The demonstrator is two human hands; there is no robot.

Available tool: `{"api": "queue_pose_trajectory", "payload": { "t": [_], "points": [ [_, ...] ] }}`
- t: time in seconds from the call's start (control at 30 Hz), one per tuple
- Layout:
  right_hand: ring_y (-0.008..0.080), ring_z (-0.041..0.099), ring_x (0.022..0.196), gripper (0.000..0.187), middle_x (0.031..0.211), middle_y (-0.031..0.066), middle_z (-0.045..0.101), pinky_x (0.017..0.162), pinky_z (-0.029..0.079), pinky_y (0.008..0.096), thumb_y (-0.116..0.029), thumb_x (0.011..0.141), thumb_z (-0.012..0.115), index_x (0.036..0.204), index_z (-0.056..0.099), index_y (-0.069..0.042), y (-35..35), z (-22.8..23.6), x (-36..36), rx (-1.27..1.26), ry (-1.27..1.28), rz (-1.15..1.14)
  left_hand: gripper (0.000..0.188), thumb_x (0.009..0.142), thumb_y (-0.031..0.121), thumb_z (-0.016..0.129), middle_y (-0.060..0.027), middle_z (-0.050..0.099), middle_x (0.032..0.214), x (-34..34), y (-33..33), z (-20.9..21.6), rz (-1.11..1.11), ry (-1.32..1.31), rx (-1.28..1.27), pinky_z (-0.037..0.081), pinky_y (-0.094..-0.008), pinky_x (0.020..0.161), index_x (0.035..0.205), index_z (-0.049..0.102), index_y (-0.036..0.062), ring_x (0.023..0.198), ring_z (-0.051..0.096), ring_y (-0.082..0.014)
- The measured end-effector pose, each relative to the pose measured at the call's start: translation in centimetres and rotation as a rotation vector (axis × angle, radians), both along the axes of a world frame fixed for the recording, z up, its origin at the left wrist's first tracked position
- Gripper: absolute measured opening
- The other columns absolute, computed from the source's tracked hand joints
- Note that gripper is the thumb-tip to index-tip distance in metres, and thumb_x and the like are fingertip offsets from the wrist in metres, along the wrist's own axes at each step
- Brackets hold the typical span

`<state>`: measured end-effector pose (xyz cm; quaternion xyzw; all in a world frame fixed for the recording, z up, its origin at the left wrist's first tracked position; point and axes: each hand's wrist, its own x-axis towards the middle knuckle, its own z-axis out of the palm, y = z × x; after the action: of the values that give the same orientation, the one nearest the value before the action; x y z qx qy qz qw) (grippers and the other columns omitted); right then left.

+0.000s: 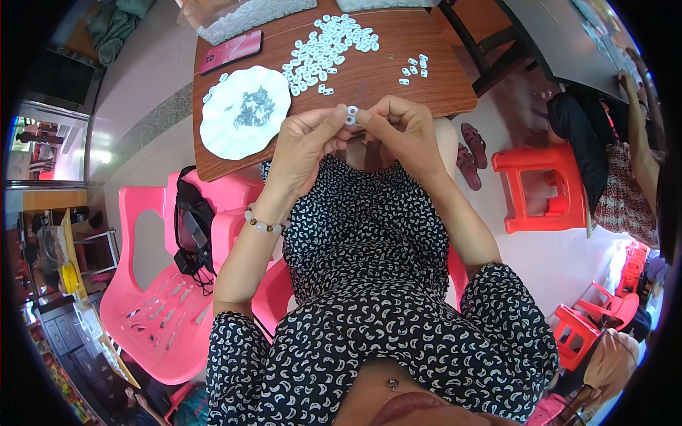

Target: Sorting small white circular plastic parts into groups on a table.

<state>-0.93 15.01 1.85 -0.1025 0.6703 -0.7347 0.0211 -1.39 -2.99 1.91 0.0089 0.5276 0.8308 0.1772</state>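
Observation:
Just past the near edge of the brown table [398,46], my left hand [307,145] and my right hand [408,135] meet fingertip to fingertip. Between them they pinch a small white plastic piece with two round holes [352,111]. Both hands are closed, with thumbs pressed on the piece; some fingers are hidden behind. A heap of similar white pieces [323,53] lies on the table beyond my hands. Several more pieces [410,71] form a small group to the right. On the left, a white wavy-rimmed plate [220,138] holds many tiny grey, metallic-looking parts [254,106].
A pink phone [232,52] lies behind the plate, near white fluffy-looking containers [256,20]. Pink chairs [153,334], one with a black bag [193,220], stand left. Right are a red stool [543,188], sandals [469,156] and another person's arm [643,149].

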Motion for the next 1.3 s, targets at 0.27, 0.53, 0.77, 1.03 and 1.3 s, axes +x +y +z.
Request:
{"api": "queue_pose_trajectory", "payload": {
  "t": [0.27, 0.53, 0.77, 1.03, 1.3],
  "points": [
    [0.007, 0.065, 0.072, 0.016, 0.08, 0.0065, 0.07, 0.063, 0.052, 0.021, -0.012, 0.088, 0.069, 0.082, 0.065, 0.002, 0.0, -0.6, 0.0, 0.039, 0.028, -0.043, 0.025, 0.093, 0.023, 0.065, -0.0057, 0.069, 0.086, 0.4, 0.2, 0.3, 0.021, 0.048, -0.113, 0.051, -0.0222, 0.069, 0.098, 0.07, -0.0005, 0.074, 0.061, -0.0088],
    [0.0088, 0.064, 0.083, 0.015, 0.092, 0.0062, 0.067, 0.074, 0.052, 0.0218, -0.012, 0.09, 0.069, 0.095, 0.063, 0.001, 0.2, -0.3, -0.2, -0.157, 0.054, 0.126, 0.026, 0.093, 0.025, 0.065, -0.0048, 0.069, 0.084, 0.5, -0.5, 1.2, -0.033, 0.032, -0.059, 0.05, -0.0208, 0.066, 0.097, 0.071, -0.0001, 0.072, 0.06, -0.0077],
    [0.0134, 0.058, 0.104, 0.038, 0.116, 0.0085, 0.06, 0.088, 0.048, 0.0279, -0.018, 0.094, 0.063, 0.127, 0.058, -0.001, 0.1, 0.2, -0.3, -0.075, 0.246, 0.295, 0.028, 0.093, 0.027, 0.065, -0.0045, 0.069, 0.083, 0.9, -0.9, 1.8, -0.11, 0.056, -0.051, 0.049, -0.0207, 0.065, 0.096, 0.071, 0.0, 0.072, 0.06, -0.0075],
    [0.0122, 0.057, 0.097, 0.04, 0.109, 0.0066, 0.061, 0.083, 0.047, 0.0264, -0.024, 0.096, 0.059, 0.129, 0.058, -0.003, 0.0, -0.3, -0.3, -0.015, 0.33, 0.295, 0.03, 0.093, 0.029, 0.065, -0.0042, 0.068, 0.081, 1.3, -0.9, 1.7, -0.098, 0.051, -0.035, 0.048, -0.0211, 0.062, 0.095, 0.07, -0.0008, 0.069, 0.059, -0.0075],
    [0.0106, 0.057, 0.093, 0.036, 0.105, 0.0062, 0.062, 0.08, 0.047, 0.0251, -0.024, 0.096, 0.059, 0.125, 0.061, -0.002, -0.3, -0.4, -0.2, -0.073, 0.302, 0.305, 0.03, 0.093, 0.029, 0.065, -0.0035, 0.067, 0.08, 1.4, -0.8, 1.6, -0.104, 0.045, -0.039, 0.048, -0.0209, 0.062, 0.096, 0.07, -0.0007, 0.069, 0.058, -0.0073]
  ]
}}
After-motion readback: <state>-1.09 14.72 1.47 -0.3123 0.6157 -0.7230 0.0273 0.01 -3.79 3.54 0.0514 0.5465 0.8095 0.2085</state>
